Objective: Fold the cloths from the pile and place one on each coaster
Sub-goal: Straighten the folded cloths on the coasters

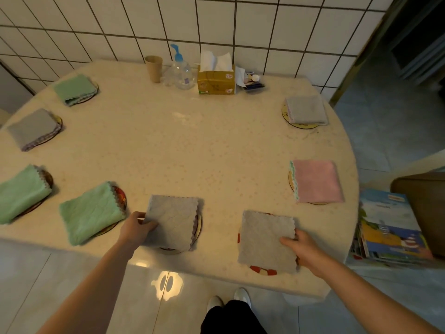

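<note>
The work surface is a rounded cream table [183, 145] with a faint speckled pattern, set against a wall of white tiles with dark grout [265, 27]; pale glossy floor tiles show below the near edge and a dark doorway stands at the far right. Eight folded cloths lie round the rim, each on a round coaster. From the left: a green cloth [20, 192] at the left edge, long axis running from near-left to far-right; a grey cloth [33, 128] beyond it; a green cloth [73, 89] at the far left; a further green cloth [90, 212] near the front edge, scalloped edge facing right. The left hand [137, 227] pinches the left edge of a grey cloth [174, 220], fingers curled round it; this cloth lies flat on a coaster [198, 225], scalloped edge to the right. Against the wall stand a paper cup [154, 68], a pump bottle [180, 71] and a tissue box [216, 79]. The right hand [305, 251] grips the right edge of a second grey cloth [265, 239], which covers a red-and-white coaster [263, 271] near the front edge. To the right lie a pink cloth [316, 180] and, further back, a grey cloth [305, 109]. A stack of books [390, 225] sits beside the table.
</note>
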`<state>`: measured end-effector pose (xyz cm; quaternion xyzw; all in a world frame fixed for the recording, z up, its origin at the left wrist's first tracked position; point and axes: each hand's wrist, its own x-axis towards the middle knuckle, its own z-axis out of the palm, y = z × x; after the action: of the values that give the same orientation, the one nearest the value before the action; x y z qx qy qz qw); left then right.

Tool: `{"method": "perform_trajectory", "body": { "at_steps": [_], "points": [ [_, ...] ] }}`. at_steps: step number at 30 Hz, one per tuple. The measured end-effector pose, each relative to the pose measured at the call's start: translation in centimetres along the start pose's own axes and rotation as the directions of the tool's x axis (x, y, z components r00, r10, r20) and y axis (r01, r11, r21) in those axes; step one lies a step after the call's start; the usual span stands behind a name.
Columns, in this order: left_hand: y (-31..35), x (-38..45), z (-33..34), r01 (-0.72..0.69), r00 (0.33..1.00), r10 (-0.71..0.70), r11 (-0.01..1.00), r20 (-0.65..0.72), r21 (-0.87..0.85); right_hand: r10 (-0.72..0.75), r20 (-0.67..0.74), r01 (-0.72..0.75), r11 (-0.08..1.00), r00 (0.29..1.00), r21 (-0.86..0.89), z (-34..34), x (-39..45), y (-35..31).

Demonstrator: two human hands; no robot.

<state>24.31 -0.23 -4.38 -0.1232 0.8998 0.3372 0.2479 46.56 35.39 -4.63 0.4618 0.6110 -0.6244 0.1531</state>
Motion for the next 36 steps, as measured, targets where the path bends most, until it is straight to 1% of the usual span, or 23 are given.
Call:
{"method": "perform_trajectory", "body": {
  "at_steps": [1,2,3,5,7,8,9,10,12,13,16,18,21,22,24,26,28,30,33,36],
  "points": [
    [-0.2,-0.2,0.1,0.006,1.000,-0.006,1.000,-0.022,-0.005,-0.054,-0.083,0.041,0.987,0.995,-0.153,0.1,0.1,0.0],
    [-0.2,-0.5,0.1,0.010,0.999,-0.010,1.000,-0.045,-0.003,-0.119,-0.151,0.065,0.946,0.981,-0.318,0.2,0.1,-0.1],
    [-0.4,-0.7,0.1,0.009,0.998,-0.008,1.000,-0.069,0.006,-0.177,-0.191,0.066,0.877,0.966,-0.476,0.3,0.0,-0.1],
    [-0.9,-0.8,0.0,-0.013,0.993,0.017,0.999,-0.120,0.034,-0.257,-0.207,0.038,0.707,0.944,-0.706,0.3,-0.6,-0.3],
    [-1.3,-0.9,-0.3,-0.028,0.988,0.039,0.997,-0.150,0.072,-0.331,-0.199,-0.009,0.495,0.923,-0.869,0.2,-1.4,-1.1],
    [-1.4,-0.9,-0.8,-0.033,0.985,0.047,0.996,-0.168,0.080,-0.381,-0.180,-0.015,0.398,0.907,-0.917,0.4,-1.5,-2.1],
    [-1.5,-1.0,-1.3,-0.044,0.983,0.058,0.996,-0.177,0.083,-0.440,-0.154,0.008,0.345,0.885,-0.938,0.8,-1.6,-3.0],
    [-1.6,-1.0,-1.6,-0.060,0.981,0.075,0.994,-0.182,0.089,-0.482,-0.112,0.065,0.334,0.869,-0.940,1.3,-1.8,-4.1],
    [-2.4,-1.1,-2.9,-0.082,0.974,0.096,0.994,-0.203,0.078,-0.519,0.019,0.226,0.338,0.855,-0.914,3.9,-2.2,-6.2],
    [-3.0,-0.8,-3.8,-0.083,0.967,0.094,0.995,-0.237,0.059,-0.524,0.080,0.296,0.345,0.848,-0.891,5.8,-2.2,-7.4],
    [-4.5,-0.3,-6.5,-0.054,0.936,0.032,0.997,-0.352,-0.051,-0.541,0.210,0.462,0.386,0.814,-0.798,11.9,-2.4,-10.0],
    [-5.8,0.8,-9.4,-0.043,0.914,-0.002,0.994,-0.405,-0.103,-0.560,0.281,0.556,0.411,0.779,-0.722,17.1,-2.4,-11.6],
    [-8.6,4.1,-14.4,-0.017,0.886,-0.066,0.985,-0.459,-0.175,-0.550,0.344,0.618,0.452,0.761,-0.644,25.2,-2.0,-13.8],
    [-9.5,5.4,-15.9,-0.006,0.880,-0.092,0.979,-0.465,-0.205,-0.544,0.348,0.620,0.468,0.764,-0.630,27.3,-1.8,-14.4],
    [-11.5,8.4,-19.5,0.026,0.874,-0.149,0.965,-0.462,-0.262,-0.516,0.306,0.584,0.551,0.800,-0.596,32.2,-1.4,-15.5],
    [-13.5,10.8,-22.9,0.060,0.864,-0.213,0.943,-0.457,-0.326,-0.444,0.244,0.498,0.654,0.862,-0.569,36.4,-0.9,-16.4],
    [-14.9,13.0,-26.0,0.111,0.859,-0.294,0.906,-0.420,-0.408,-0.365,0.174,0.397,0.728,0.915,-0.559,40.1,0.0,-17.2],
    [-16.1,15.4,-28.3,0.169,0.869,-0.353,0.869,-0.346,-0.464,-0.318,0.112,0.324,0.760,0.941,-0.564,43.0,1.0,-17.8],
    [-16.7,18.3,-30.2,0.214,0.884,-0.401,0.804,-0.240,-0.555,-0.266,0.041,0.235,0.760,0.963,-0.606,45.5,2.0,-18.5],
    [-16.5,20.0,-30.8,0.274,0.878,-0.451,0.747,-0.160,-0.605,-0.211,0.017,0.178,0.776,0.977,-0.605,46.7,2.3,-18.8]
  ]
}}
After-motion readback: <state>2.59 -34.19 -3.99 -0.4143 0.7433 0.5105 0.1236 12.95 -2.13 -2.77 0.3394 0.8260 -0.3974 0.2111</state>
